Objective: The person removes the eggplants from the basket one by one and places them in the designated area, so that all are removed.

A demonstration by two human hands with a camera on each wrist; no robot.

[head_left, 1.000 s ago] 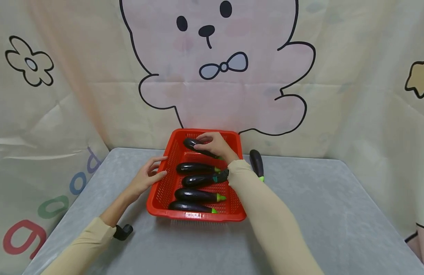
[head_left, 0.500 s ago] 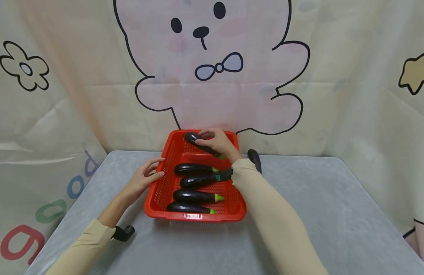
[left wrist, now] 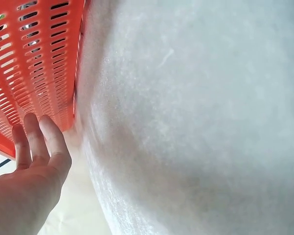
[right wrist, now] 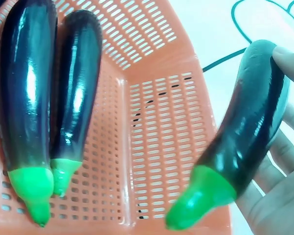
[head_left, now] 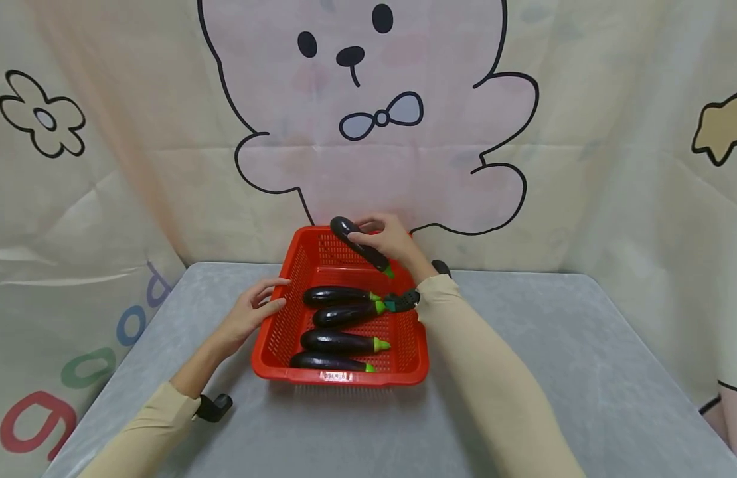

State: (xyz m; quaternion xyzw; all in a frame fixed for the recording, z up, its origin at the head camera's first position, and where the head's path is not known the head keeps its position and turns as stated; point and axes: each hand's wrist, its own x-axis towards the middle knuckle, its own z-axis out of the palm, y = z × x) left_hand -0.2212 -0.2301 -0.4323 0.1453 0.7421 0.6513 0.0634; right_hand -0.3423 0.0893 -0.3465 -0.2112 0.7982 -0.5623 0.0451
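Note:
A red plastic basket (head_left: 386,379) stands on the table, with several dark purple eggplants (head_left: 341,342) lying crosswise in it. At its back right, my right hand (head_left: 398,242) grips another eggplant (head_left: 364,249) between thumb and fingers. This one is tilted, its green stem end (right wrist: 195,200) pointing down, and it hangs over the basket's back part. My left hand (head_left: 242,320) rests at the basket's left rim, thumb and index finger reaching over the edge. In the left wrist view, relaxed fingers (left wrist: 38,142) lie along the slotted outer wall (left wrist: 39,73).
One more eggplant (head_left: 441,267) lies on the table right of the basket, mostly hidden behind my right forearm. The grey table (head_left: 524,345) ends at a cloth backdrop (head_left: 572,166) with cartoon drawings, close behind the basket. A black wrist camera (head_left: 213,406) sits on my left wrist.
My right hand has lifted the gripped eggplant up from the basket's back and moved it slightly right, tilting it more steeply. The left hand and basket have stayed in place.

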